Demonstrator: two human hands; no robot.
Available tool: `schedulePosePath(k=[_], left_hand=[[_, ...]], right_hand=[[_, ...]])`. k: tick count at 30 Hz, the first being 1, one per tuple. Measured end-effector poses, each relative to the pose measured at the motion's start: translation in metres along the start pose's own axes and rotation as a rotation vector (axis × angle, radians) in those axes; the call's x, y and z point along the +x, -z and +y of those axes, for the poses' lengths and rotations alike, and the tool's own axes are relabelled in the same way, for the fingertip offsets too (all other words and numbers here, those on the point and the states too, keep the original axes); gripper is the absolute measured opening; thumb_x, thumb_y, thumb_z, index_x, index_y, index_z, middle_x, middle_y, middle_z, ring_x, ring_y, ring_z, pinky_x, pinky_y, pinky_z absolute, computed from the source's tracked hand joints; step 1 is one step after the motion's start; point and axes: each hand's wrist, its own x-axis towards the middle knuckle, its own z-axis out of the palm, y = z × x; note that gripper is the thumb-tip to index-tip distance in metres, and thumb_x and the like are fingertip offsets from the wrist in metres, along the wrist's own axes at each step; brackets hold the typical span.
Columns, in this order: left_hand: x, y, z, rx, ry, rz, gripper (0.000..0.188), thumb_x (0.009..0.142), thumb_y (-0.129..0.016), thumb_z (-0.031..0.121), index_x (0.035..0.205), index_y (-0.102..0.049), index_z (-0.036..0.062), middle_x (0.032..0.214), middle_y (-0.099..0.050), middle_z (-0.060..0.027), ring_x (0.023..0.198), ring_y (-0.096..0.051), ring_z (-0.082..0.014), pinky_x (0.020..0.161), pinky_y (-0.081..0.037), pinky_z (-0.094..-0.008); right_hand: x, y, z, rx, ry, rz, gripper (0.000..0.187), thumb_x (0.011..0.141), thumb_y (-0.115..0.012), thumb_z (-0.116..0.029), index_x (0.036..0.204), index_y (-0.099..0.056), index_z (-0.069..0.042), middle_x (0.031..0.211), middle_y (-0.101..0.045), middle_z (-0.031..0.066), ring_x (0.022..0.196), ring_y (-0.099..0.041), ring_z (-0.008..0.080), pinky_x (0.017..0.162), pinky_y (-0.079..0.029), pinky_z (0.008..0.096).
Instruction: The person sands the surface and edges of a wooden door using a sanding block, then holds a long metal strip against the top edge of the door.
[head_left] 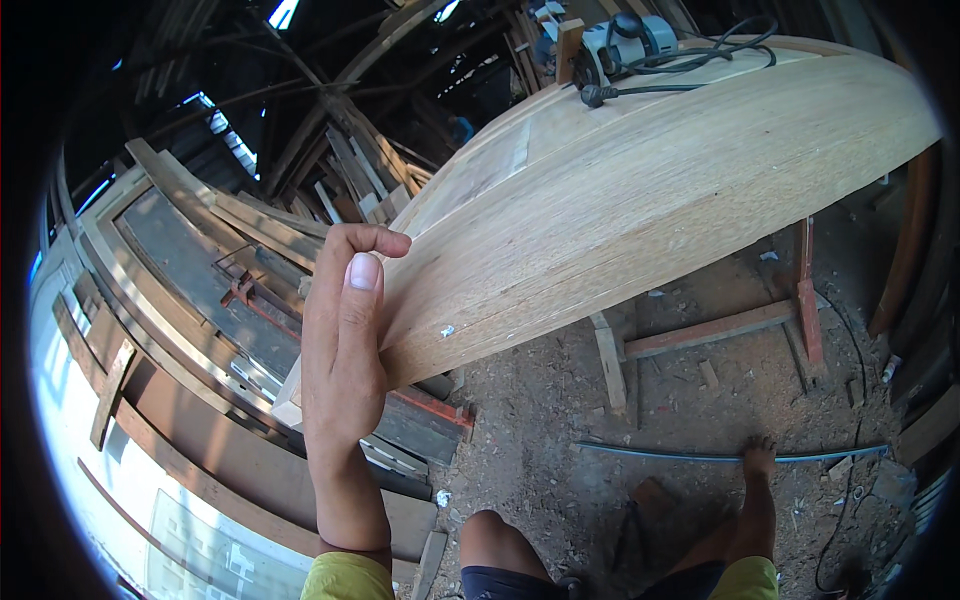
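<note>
My left hand [345, 310] is raised beside the near left corner of a pale wooden panel [600, 210], overlapping it in view. Its index finger hooks to the right and the thumb lies along it; the other fingers and the palm are hidden, so whether it grips anything does not show. Low on the right, my right hand [759, 458] is closed around a long, thin blue-grey strip [660, 455] just above or on the dirt floor. The strip sticks out on both sides of that hand.
On the panel sits a corded power tool [625, 45] with a black plug [596, 96]. A wooden trestle [710, 330] stands below. Planks and frames [200, 290] are stacked at left, more timber [360, 165] behind. A dark cord [855, 400] trails over the floor at right.
</note>
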Motion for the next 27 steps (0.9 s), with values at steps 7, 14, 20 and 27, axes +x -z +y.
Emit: schedulePosePath(k=[7, 14, 20, 27], left_hand=[[-0.007, -0.002, -0.008, 0.092, -0.029, 0.051, 0.049, 0.110, -0.039, 0.048, 0.115, -0.062, 0.0046, 0.107, -0.062, -0.0121, 0.103, -0.056, -0.0234, 0.097, -0.043, -0.0383], [-0.004, 0.006, -0.003, -0.082, -0.167, 0.023, 0.034, 0.106, -0.054, 0.036, 0.112, -0.063, 0.0035, 0.112, -0.061, -0.0128, 0.113, -0.058, -0.0284, 0.100, -0.044, -0.0407], [-0.067, 0.032, 0.020, 0.294, -0.661, -0.078, 0.037, 0.091, -0.081, 0.040, 0.108, -0.072, 0.0084, 0.123, -0.069, -0.0134, 0.135, -0.059, -0.0380, 0.112, -0.047, -0.0578], [-0.102, 0.028, -0.007, 0.462, -0.711, 0.010, 0.043, 0.074, -0.095, 0.023, 0.109, -0.074, 0.0102, 0.110, -0.073, -0.0079, 0.119, -0.067, -0.0354, 0.103, -0.055, -0.0533]], right_hand=[[-0.056, 0.088, -0.025, 0.213, 0.587, 0.348, 0.023, 0.093, -0.066, -0.020, 0.114, -0.065, -0.010, 0.104, -0.071, 0.0113, 0.099, -0.073, 0.0338, 0.107, -0.049, 0.0523], [-0.147, 0.357, -0.021, 0.152, 0.850, 0.535, 0.023, 0.089, -0.068, -0.018, 0.112, -0.064, -0.017, 0.110, -0.067, 0.0087, 0.100, -0.072, 0.0308, 0.104, -0.050, 0.0479], [-0.234, 0.551, -0.001, 0.092, 0.884, 1.181, 0.024, 0.085, -0.073, -0.016, 0.109, -0.070, -0.013, 0.100, -0.065, 0.0004, 0.092, -0.067, 0.0189, 0.106, -0.054, 0.0462], [-0.237, 0.652, -0.008, 0.120, 0.974, 1.581, 0.024, 0.082, -0.082, -0.016, 0.105, -0.077, -0.012, 0.095, -0.071, 0.0041, 0.089, -0.071, 0.0216, 0.100, -0.058, 0.0478]])
